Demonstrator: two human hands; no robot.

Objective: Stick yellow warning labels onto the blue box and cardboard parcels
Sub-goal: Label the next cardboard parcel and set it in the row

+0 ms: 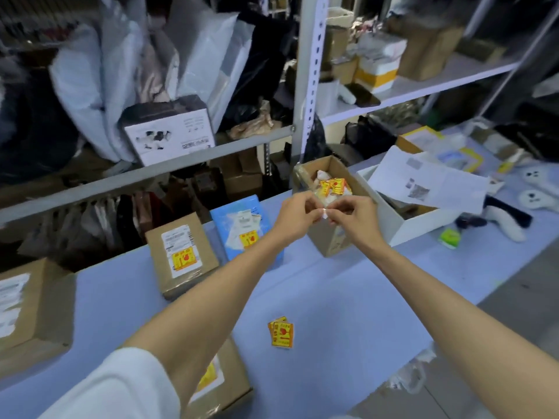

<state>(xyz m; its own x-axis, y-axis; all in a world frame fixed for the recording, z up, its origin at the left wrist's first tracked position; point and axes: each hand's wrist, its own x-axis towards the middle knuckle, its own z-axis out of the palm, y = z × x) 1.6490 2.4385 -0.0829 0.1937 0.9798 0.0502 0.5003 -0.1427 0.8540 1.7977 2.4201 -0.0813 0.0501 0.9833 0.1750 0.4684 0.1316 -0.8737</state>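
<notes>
three parcels already carry a yellow label: the mid-bench cardboard parcel [183, 257], the blue box [245, 228] and the near parcel [217, 385], while the big far-left parcel [27, 309] shows none. spare labels [281, 332] lie on the bench [348, 313]. left hand [298, 217] and right hand [352, 220] meet over the open carton [329, 237], each grip pinched on a small white sheet [324, 212], probably label backing.

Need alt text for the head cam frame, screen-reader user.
Both hands, left hand and right hand, pinch a small white piece over an open cardboard box of yellow labels on a light blue table. The blue box and a cardboard parcel already carry yellow labels; spare labels lie nearer.
</notes>
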